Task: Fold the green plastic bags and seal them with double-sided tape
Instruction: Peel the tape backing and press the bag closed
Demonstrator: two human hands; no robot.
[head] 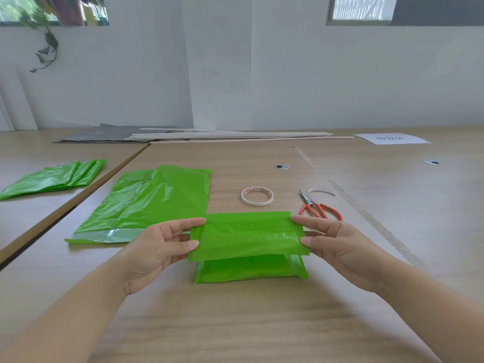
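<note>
A folded green plastic bag (248, 237) is held just above the wooden table, its lower fold (251, 269) resting on the surface. My left hand (159, 250) pinches its left edge between thumb and fingers. My right hand (337, 244) pinches the right edge the same way. A roll of double-sided tape (257, 195) lies flat beyond the bag. To the left a stack of unfolded green bags (152, 203) lies spread out, with a shiny strip along its near edge.
Red-handled scissors (318, 206) lie right of the tape, beside a curled white strip (322, 191). A pile of green bags (55, 179) sits on the adjoining table at far left. Flat boards and sticks (230, 137) line the back edge, with a paper sheet (391, 139) at the right.
</note>
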